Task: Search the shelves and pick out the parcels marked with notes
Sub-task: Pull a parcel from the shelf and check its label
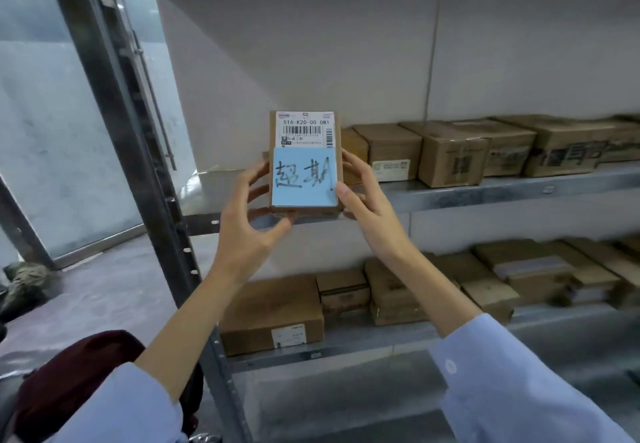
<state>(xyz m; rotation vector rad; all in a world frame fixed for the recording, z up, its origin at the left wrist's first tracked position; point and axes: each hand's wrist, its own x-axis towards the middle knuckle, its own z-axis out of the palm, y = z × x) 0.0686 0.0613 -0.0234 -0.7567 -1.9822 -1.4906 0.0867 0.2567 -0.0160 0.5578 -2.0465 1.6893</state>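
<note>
Two hands on one parcel: left hand grips its left edge, right hand its right; held upright at the upper shelf front, blue note showing; marked one found; next, probably carry it clear, then scan the rest.

A small parcel is held upright between the left hand and right hand, gripped at its side edges. A blue handwritten note is stuck on its front, right under a white barcode label. Brown boxes are lined up along the shelf behind.
</note>
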